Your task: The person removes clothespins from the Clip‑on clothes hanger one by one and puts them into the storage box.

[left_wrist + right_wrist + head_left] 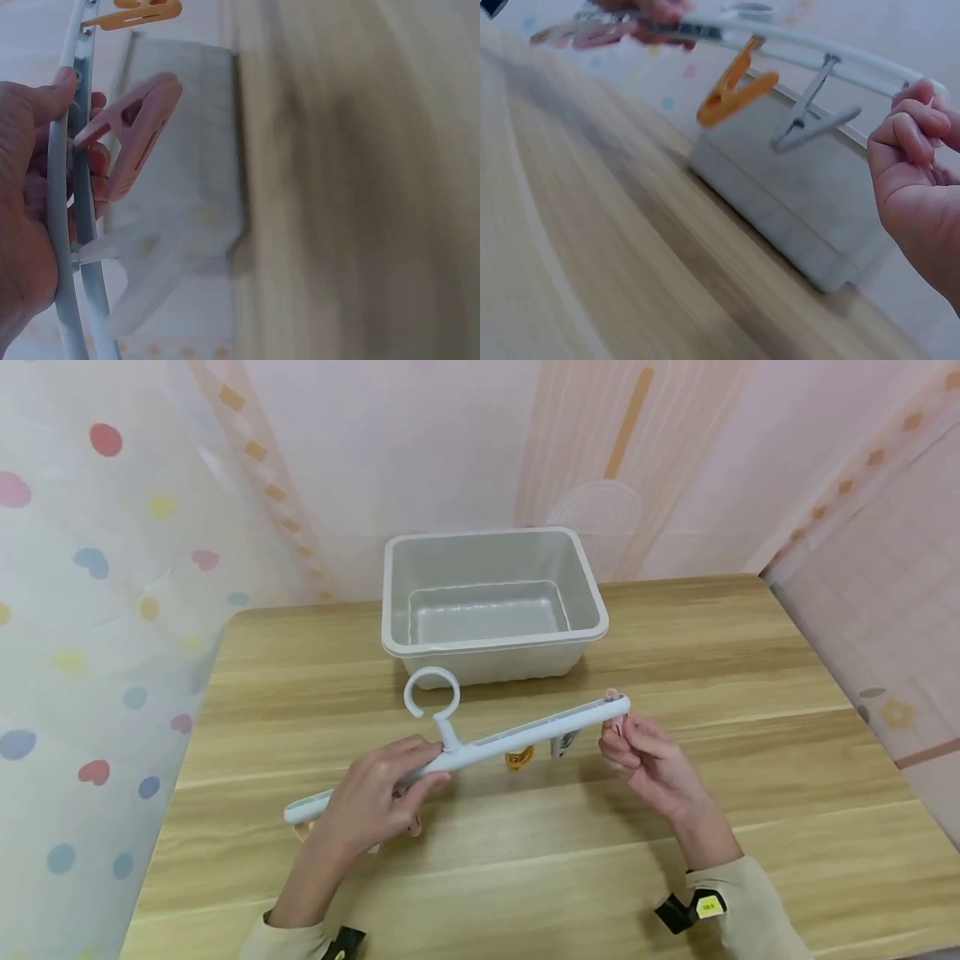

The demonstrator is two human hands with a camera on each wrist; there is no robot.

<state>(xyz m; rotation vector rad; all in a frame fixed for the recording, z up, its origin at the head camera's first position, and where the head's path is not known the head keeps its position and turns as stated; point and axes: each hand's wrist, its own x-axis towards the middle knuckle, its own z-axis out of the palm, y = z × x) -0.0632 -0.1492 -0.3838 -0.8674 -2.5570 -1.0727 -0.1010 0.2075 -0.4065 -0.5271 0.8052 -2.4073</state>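
A pale blue clip hanger (525,733) with a round hook (432,672) is held up over the table, its right end higher in the head view. My left hand (378,793) grips the bar beside the base of the hook. At the right end, my right hand (660,768) pinches a pink clothespin (617,724), mostly hidden by the fingers. Between the hands hang an orange clothespin (731,94) and a grey clothespin (806,124). The left wrist view has another pink clothespin (146,124) by the left fingers, and a blurred whitish clothespin (142,281).
A light grey plastic bin (495,670) stands at the back of the wooden table (540,877), just beyond the hanger. Patterned wall covering (420,452) rises behind the table and along its sides.
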